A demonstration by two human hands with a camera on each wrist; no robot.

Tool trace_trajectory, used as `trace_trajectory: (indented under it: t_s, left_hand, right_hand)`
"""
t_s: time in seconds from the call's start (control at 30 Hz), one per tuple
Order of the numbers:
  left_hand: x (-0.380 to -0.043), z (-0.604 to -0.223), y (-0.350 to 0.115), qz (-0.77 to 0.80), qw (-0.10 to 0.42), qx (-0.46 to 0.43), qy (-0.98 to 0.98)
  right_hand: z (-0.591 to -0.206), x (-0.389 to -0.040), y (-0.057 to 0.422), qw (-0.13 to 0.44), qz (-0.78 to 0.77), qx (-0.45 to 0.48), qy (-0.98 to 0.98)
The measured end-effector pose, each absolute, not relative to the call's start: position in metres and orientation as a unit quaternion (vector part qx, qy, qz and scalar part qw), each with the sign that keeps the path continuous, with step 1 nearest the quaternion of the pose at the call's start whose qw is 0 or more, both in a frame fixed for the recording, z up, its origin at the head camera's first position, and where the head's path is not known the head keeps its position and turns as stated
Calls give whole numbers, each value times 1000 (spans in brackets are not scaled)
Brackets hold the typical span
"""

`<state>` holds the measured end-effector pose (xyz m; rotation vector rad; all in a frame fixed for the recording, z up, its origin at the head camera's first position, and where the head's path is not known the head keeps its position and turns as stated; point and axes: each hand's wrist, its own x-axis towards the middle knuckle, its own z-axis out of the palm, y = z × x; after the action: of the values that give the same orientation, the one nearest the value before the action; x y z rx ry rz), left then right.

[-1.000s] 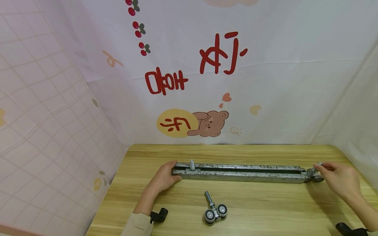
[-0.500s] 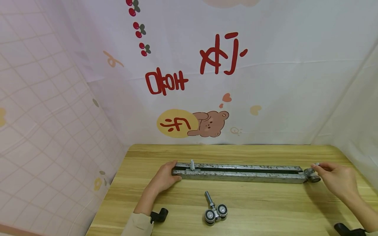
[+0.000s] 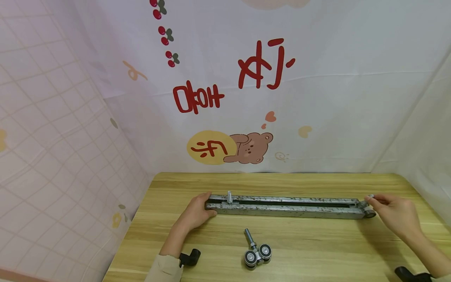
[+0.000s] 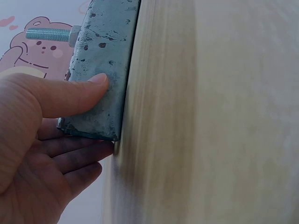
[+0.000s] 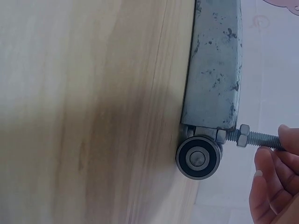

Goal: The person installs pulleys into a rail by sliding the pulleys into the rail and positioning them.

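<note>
A long grey metal track (image 3: pixel 289 206) lies across the wooden table (image 3: pixel 317 243). My left hand (image 3: pixel 197 209) grips its left end, thumb on the side face (image 4: pixel 88 93), fingers behind the end. A bolt (image 3: pixel 229 196) stands up from the track near that hand. My right hand (image 3: pixel 394 213) pinches the threaded bolt (image 5: pixel 261 138) of a roller carriage (image 3: pixel 366 209) at the track's right end. One wheel (image 5: pixel 198 157) still sticks out past the end. A second roller carriage (image 3: pixel 256 252) with its bolt lies loose on the table in front.
A printed cloth backdrop (image 3: pixel 246 98) rises right behind the table, and cloth walls close both sides. Black wrist-camera mounts (image 3: pixel 189 257) show by each forearm.
My right hand has pushed the roller carriage leftward into the track's right end, so less of it sticks out. My left hand has stayed on the left end.
</note>
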<state>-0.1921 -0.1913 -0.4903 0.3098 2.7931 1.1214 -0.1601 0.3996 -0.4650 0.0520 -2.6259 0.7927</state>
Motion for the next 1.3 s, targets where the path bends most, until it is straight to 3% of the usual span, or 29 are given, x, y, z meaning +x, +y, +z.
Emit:
trace_trajectory:
  t_s: [1.3]
  left_hand:
    - [-193, -492, -191, 366, 62, 94, 924]
  right_hand:
    - [-469, -166, 351, 221, 302, 70, -925]
